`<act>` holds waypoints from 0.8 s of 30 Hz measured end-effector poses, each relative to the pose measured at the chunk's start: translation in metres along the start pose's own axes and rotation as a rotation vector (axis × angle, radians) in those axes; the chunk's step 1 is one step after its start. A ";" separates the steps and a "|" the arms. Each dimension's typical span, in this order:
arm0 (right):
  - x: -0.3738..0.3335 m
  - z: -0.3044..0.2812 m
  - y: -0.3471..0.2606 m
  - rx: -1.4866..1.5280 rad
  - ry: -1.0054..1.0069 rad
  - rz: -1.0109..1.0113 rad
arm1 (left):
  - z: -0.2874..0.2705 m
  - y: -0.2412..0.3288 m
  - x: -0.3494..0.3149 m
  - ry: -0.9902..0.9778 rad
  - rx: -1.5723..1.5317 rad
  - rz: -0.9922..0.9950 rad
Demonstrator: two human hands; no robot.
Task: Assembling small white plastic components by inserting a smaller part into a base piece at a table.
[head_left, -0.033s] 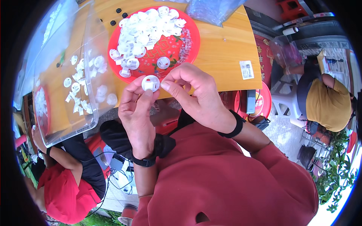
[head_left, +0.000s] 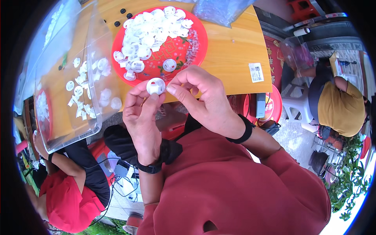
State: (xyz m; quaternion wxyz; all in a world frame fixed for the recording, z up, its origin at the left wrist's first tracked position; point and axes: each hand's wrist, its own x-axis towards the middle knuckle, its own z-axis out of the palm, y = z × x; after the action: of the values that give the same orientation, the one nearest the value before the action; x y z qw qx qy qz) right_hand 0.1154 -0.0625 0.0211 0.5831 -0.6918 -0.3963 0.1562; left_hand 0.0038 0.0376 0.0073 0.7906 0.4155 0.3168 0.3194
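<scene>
My left hand (head_left: 144,107) pinches a round white plastic part (head_left: 155,86) with a slotted face between thumb and fingertips. Close against its right side, my right hand (head_left: 203,96) grips a small clear plastic piece (head_left: 165,88) between thumb and forefinger; whether it sits inside the part I cannot tell. Just beyond both hands, a red patterned tray (head_left: 162,58) bears a heap of similar white parts (head_left: 150,33) and a row of small clear pieces (head_left: 192,46) along its right side. One white part (head_left: 169,65) lies apart near the tray's front.
On the left of the wooden table (head_left: 231,51) stands a clear plastic bin (head_left: 96,123) with white parts (head_left: 80,90) in it. Several black caps (head_left: 123,11) lie behind it, and a plastic bag (head_left: 219,11) at the back. Co-workers in red (head_left: 74,196) and mustard (head_left: 340,103) sit at either side.
</scene>
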 end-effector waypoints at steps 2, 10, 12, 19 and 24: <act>-0.001 -0.002 -0.003 -0.020 -0.022 0.026 | -0.003 -0.002 0.000 -0.010 -0.015 0.022; -0.001 -0.002 -0.001 -0.049 -0.037 0.053 | -0.002 -0.002 -0.001 -0.057 -0.003 0.027; -0.001 -0.002 0.000 -0.048 -0.033 0.052 | -0.001 -0.001 -0.002 -0.058 -0.001 0.028; 0.000 0.003 0.002 -0.030 0.047 -0.013 | -0.002 -0.002 -0.002 -0.058 0.011 0.032; 0.000 0.003 0.004 -0.065 0.045 0.006 | -0.002 -0.003 -0.002 -0.067 0.026 0.038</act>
State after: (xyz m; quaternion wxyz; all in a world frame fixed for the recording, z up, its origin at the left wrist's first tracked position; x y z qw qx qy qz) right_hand 0.1145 -0.0604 0.0167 0.5684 -0.7151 -0.3857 0.1295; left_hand 0.0016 0.0354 0.0047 0.7892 0.4420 0.2864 0.3160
